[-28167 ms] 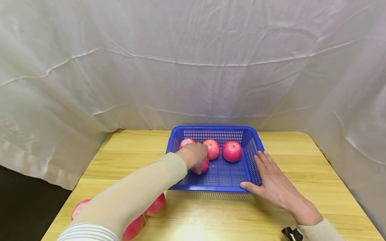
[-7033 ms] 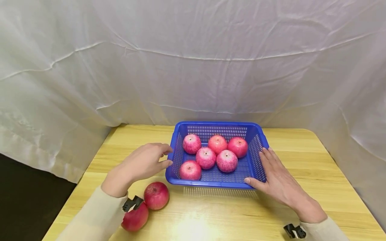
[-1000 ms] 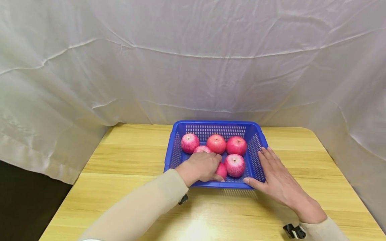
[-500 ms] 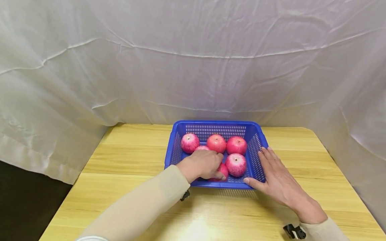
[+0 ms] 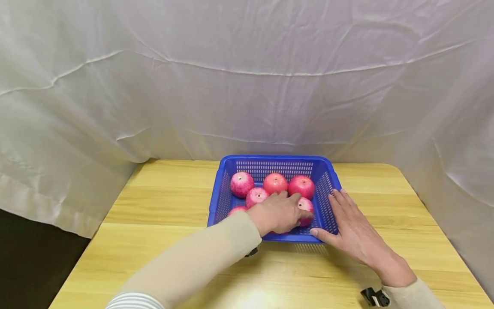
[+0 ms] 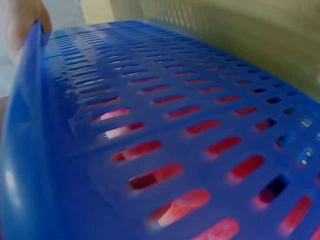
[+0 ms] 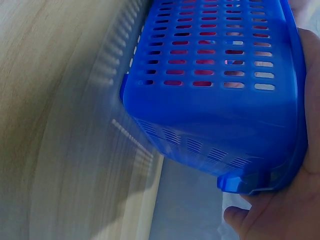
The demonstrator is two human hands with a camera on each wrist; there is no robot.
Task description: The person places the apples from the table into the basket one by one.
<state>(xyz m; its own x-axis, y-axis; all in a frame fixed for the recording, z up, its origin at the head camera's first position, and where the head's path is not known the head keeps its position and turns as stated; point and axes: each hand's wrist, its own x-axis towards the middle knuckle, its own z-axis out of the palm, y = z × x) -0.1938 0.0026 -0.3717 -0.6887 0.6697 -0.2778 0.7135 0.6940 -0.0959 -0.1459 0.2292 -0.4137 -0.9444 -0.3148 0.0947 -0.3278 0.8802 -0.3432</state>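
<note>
In the head view my left hand (image 5: pixel 279 212) reaches over the front of a blue plastic basket (image 5: pixel 270 157). Its fingers are spread above the front apples, with finger and thumb lying against a red apple (image 5: pixel 304 206) at the front right. Part of another apple (image 5: pixel 281 233) shows below the palm, mostly hidden. My right hand (image 5: pixel 359 236) rests with straight fingers along the basket's right side, thumb over the front corner. The right wrist view shows that hand (image 7: pixel 285 210) touching the basket's rim. Only the slotted wall (image 6: pixel 85 165) and red behind it appear in the left wrist view.
Three apples line the basket's back: left (image 5: pixel 242 184), middle (image 5: pixel 275 183) and right (image 5: pixel 302 186). Another (image 5: pixel 256 196) sits in front of them, and one (image 5: pixel 237 210) is partly hidden by my left sleeve. The wooden table (image 5: pixel 166 197) meets a pale curtain (image 5: pixel 247 107) behind.
The basket has gained apples over the earlier frames, and the table's left side no longer shows any. Lately my left hand has shifted right, off the front-middle apple. The right hand stays put.
</note>
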